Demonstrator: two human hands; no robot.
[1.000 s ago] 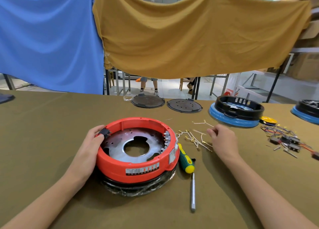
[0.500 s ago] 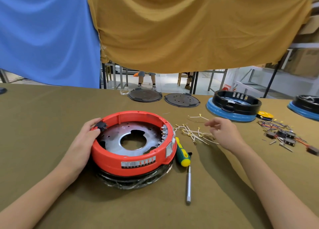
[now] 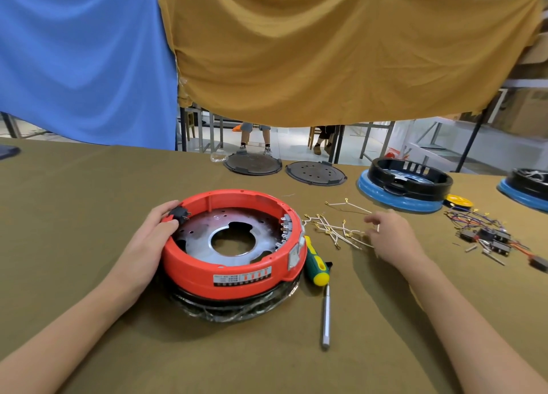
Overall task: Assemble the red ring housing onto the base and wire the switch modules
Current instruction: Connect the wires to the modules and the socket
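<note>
Red ring (image 3: 234, 263) is already sitting on the black base (image 3: 237, 306), middle of the table (image 3: 89, 215). Left hand (image 3: 148, 245) curls over its left rim, thumb and fingers pinching a little black switch (image 3: 178, 214) there — probably bracing it for wiring. Right hand (image 3: 394, 239) hangs loosely open over the pile of white wires (image 3: 335, 229), not gripping any that I can see — likely picking one.

Red ring housing (image 3: 234, 263) atop black base (image 3: 234, 306)
</note>
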